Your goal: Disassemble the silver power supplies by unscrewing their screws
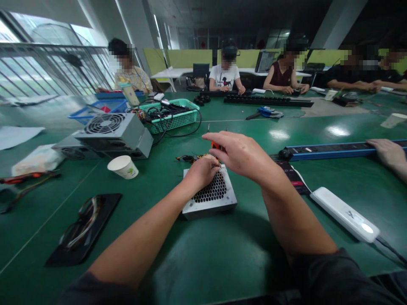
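Observation:
A silver power supply unit (212, 195) with a honeycomb grille lies on the green table in front of me. My left hand (203, 170) rests over its far side, fingers pinched together near the rim; whatever is between them is hidden. Above and to the right hovers my right hand (238, 152), its fingers curled round an orange-handled tool (217, 146). Most of that tool is covered by the hand, so its exact kind does not show. Behind the unit, a bundle of black and yellow cables (187, 159) spreads over the table.
Stacked power supplies (117, 131) and a paper cup (123, 167) stand left. A green basket (173, 116) of cables sits behind. At right are a phone (294, 178), a white power strip (345, 214) and another person's hand (389, 154) on a blue-black strip (330, 150).

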Tool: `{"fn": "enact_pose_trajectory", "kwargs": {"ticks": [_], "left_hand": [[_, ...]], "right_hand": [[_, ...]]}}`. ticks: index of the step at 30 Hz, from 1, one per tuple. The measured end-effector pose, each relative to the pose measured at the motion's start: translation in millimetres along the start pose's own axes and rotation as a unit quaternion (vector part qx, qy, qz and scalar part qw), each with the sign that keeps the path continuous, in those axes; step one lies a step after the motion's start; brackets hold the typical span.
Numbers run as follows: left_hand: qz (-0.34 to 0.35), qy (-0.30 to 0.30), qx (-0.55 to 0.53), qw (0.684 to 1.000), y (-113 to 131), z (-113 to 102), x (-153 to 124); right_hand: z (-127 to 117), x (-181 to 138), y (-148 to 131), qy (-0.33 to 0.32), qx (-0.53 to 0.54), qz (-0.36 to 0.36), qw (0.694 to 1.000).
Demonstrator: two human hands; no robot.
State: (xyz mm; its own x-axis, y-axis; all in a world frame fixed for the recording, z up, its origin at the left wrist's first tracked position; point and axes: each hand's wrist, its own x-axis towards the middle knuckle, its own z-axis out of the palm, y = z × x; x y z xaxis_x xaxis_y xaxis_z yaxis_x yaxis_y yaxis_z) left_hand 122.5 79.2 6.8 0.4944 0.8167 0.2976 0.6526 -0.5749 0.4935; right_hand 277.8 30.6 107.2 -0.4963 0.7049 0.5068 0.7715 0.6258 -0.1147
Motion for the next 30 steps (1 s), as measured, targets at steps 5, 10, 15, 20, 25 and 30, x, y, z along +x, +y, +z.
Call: {"fn": "enact_pose_trajectory", "kwargs": {"ticks": [5, 10, 15, 20, 25, 30], "left_hand": [[-0.019, 0.012, -0.007, 1.000, 2.8, -2.5, -0.6], [-0.014, 0.003, -0.008, 1.000, 3.0, -1.7, -0.2], [-0.029, 0.001, -0.012, 0.999, 3.9, -1.7, 0.0], [-0.030, -0.001, -0.019, 0.999, 4.7, -2.7, -0.6], [-0.023, 0.007, -0.019, 1.000, 2.8, -1.5, -1.1], [-0.006, 0.019, -0.026, 0.999, 2.1, -0.7, -1.2]], "right_hand": [[2.3, 3.5, 0.6, 0.024, -0.035, 0.044, 0.998], [-0.6, 0.5, 0.1, -0.019, 0.024, -0.004, 1.000], [1.3, 2.1, -0.6, 0.014, -0.033, 0.037, 0.999], [0.0, 2.3, 1.7, 0.012, -0.008, 0.035, 0.999], [-1.4, 2.1, -1.3, 0.010, -0.007, 0.032, 0.999], [-6.6, -0.7, 1.8, -0.009, 0.026, 0.002, 1.000]]}}
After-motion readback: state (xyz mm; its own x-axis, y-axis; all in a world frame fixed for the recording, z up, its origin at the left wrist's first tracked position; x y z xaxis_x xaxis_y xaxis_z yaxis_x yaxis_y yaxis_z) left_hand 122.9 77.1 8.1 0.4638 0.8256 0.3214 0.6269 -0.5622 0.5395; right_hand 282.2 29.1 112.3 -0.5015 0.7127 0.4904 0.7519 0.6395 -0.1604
